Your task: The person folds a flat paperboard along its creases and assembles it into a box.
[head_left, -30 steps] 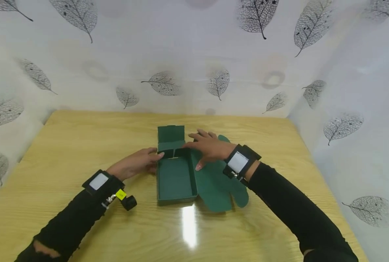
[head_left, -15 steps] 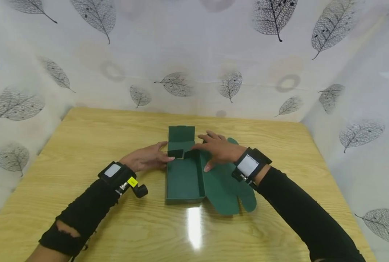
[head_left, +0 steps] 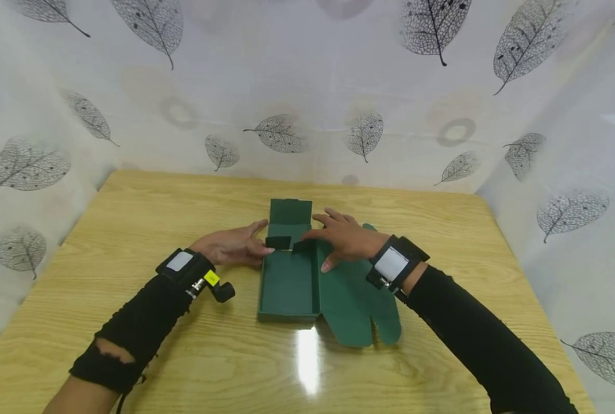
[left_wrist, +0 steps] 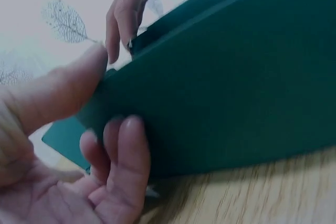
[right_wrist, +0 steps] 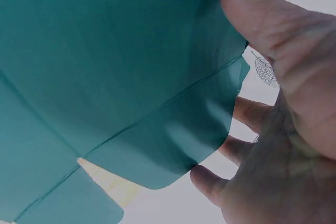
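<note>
A green cardboard box (head_left: 288, 287) lies on the table, its wide lid (head_left: 350, 307) folded out to the right. At its far end stands an end flap (head_left: 289, 213), with two small dark side flaps below it. My left hand (head_left: 235, 246) holds the far left corner, its thumb (left_wrist: 86, 80) at the top edge and bent fingers (left_wrist: 128, 153) against the outer side wall. Across the far right corner my right hand (head_left: 350, 238) grips the box, index finger at the right side flap. Its thumb (right_wrist: 257, 14) lies over the lid, with other fingers beyond the lid's edge.
The box stands near the middle of a light wooden table (head_left: 193, 356). White cloth (head_left: 307, 86) printed with leaves rises behind the table and along both sides. Each wrist carries a strapped-on camera (head_left: 223, 292).
Since half a second ago the box has turned slightly: its far end shifted right, its near end left, and the lid swung nearer. Both hands keep their places. Earlier, the head view itself shifted.
</note>
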`<state>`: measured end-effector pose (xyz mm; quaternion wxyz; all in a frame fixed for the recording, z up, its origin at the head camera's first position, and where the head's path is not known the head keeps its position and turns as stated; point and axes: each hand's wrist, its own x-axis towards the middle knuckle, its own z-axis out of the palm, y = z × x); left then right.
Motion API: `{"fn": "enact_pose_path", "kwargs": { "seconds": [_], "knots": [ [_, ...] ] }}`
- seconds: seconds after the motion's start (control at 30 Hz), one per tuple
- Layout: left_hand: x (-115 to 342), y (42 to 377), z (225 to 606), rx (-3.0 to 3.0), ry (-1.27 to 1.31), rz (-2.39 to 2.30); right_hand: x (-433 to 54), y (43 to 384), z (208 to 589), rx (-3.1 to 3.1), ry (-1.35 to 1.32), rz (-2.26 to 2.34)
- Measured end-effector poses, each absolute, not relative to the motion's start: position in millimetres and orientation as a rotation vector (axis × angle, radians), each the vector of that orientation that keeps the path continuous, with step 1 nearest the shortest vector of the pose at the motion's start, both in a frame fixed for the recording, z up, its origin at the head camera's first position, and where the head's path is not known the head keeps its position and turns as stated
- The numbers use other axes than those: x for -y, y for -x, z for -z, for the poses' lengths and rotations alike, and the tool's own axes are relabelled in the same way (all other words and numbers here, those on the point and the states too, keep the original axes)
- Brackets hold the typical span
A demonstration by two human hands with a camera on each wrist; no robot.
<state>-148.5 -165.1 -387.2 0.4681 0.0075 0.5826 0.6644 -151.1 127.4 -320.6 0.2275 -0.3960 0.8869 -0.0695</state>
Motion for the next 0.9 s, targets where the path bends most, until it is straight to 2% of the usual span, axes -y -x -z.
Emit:
{"fn": "enact_pose_path", "kwargs": {
  "seconds": [0.3,0.47,0.9],
  "knots": [
    [167,156,389,-1.411,-0.006,-1.618,-128,149,321,-2.435,1.082,0.221],
    [165,157,384,-1.599,-0.088,-1.577,-128,147,322,-2.478,1.112,0.22],
    [164,133,383,-1.936,-0.244,-1.535,-134,141,326,-2.616,1.018,0.292]
  ]
}}
